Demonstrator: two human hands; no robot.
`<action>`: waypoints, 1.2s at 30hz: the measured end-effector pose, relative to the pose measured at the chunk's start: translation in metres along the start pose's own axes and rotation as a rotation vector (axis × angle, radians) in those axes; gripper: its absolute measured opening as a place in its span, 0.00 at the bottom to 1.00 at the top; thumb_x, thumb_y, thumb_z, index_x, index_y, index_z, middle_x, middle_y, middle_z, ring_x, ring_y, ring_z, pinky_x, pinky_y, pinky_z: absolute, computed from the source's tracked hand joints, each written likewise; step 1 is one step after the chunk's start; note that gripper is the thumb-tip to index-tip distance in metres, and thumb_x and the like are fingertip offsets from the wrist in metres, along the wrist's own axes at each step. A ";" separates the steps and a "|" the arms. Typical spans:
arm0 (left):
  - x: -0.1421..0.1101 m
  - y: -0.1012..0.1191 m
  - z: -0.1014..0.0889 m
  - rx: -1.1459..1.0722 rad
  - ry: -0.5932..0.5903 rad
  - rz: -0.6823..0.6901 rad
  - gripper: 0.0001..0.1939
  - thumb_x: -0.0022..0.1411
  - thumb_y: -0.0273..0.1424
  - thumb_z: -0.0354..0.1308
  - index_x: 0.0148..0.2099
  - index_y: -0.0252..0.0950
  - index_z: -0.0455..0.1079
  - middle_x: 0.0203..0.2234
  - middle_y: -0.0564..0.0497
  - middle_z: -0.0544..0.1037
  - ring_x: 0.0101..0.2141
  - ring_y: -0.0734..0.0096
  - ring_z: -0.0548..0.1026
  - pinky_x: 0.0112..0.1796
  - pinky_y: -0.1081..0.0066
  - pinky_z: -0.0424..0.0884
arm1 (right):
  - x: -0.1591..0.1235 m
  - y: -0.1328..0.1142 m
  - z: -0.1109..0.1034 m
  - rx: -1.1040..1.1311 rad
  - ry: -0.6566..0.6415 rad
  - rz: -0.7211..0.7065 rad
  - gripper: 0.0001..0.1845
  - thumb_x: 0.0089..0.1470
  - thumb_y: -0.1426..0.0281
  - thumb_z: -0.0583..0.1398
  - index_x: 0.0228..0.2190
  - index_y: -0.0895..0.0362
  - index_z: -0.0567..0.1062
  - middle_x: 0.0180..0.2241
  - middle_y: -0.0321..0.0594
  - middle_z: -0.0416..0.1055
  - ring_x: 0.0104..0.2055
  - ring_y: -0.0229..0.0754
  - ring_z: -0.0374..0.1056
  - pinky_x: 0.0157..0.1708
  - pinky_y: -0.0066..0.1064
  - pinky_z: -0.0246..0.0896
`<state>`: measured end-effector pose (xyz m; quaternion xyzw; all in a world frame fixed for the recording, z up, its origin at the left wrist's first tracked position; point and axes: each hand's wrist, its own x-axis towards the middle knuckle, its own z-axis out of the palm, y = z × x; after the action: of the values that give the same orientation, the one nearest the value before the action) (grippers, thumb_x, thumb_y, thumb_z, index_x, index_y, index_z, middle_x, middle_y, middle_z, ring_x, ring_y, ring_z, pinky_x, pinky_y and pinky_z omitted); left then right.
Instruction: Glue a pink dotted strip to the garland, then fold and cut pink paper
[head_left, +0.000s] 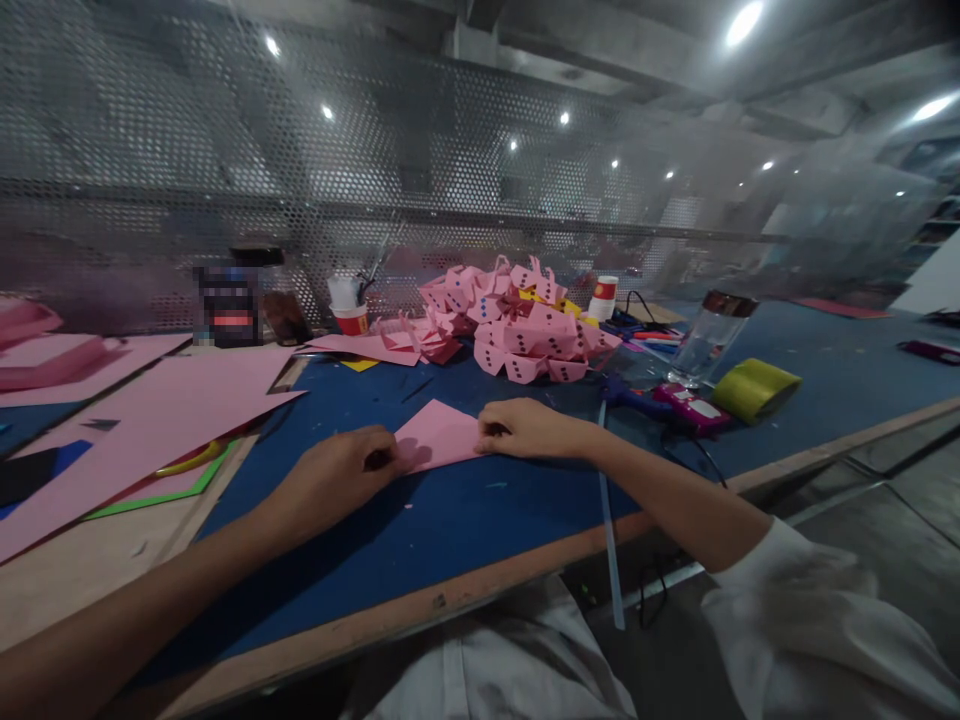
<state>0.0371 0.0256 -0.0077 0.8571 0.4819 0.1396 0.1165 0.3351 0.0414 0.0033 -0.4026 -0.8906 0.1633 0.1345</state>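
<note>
A folded piece of pink paper lies on the blue tabletop, one corner pointing away from me. My left hand pinches its left corner, thumb and fingers curled together. At the opposite corner, my right hand grips the paper between thumb and bent fingers. Just beyond the paper rises a heap of folded pink paper shapes marked with dark dots. Some fingertips of both hands are hidden by the curled fingers.
Large pink sheets and yellow-handled scissors lie at left. To the right are a glue gun with a glue stick overhanging the edge, a clear jar and a yellow tape roll. Paper cups stand behind.
</note>
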 end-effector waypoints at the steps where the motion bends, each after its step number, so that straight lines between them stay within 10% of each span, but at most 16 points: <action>1: 0.000 0.000 0.000 0.009 0.004 0.000 0.19 0.68 0.47 0.51 0.32 0.38 0.68 0.28 0.50 0.77 0.28 0.65 0.72 0.29 0.68 0.58 | 0.000 -0.001 0.000 -0.006 0.001 0.010 0.11 0.60 0.62 0.63 0.33 0.58 0.76 0.35 0.38 0.75 0.35 0.39 0.67 0.33 0.28 0.50; 16: -0.001 0.003 0.000 -0.032 -0.023 -0.047 0.13 0.65 0.44 0.54 0.36 0.40 0.69 0.27 0.51 0.77 0.27 0.64 0.72 0.28 0.69 0.59 | 0.001 -0.005 0.000 -0.013 -0.019 0.053 0.10 0.58 0.64 0.65 0.35 0.58 0.75 0.35 0.38 0.75 0.35 0.38 0.69 0.31 0.27 0.51; 26: -0.003 0.006 0.009 -0.070 0.018 0.226 0.14 0.70 0.32 0.48 0.42 0.38 0.76 0.40 0.47 0.75 0.37 0.66 0.75 0.37 0.70 0.67 | 0.000 -0.010 0.000 0.047 -0.027 -0.059 0.07 0.57 0.76 0.60 0.38 0.59 0.77 0.38 0.41 0.75 0.37 0.38 0.69 0.36 0.27 0.57; 36: -0.002 0.024 0.005 -0.043 0.034 0.088 0.12 0.67 0.37 0.53 0.34 0.38 0.72 0.30 0.51 0.76 0.29 0.69 0.72 0.31 0.70 0.62 | 0.002 -0.016 0.005 0.047 0.013 -0.049 0.11 0.54 0.77 0.59 0.37 0.59 0.80 0.37 0.40 0.77 0.37 0.38 0.70 0.36 0.26 0.57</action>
<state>0.0570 0.0112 -0.0044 0.8723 0.4425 0.1696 0.1202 0.3208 0.0320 0.0055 -0.3786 -0.8952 0.1781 0.1535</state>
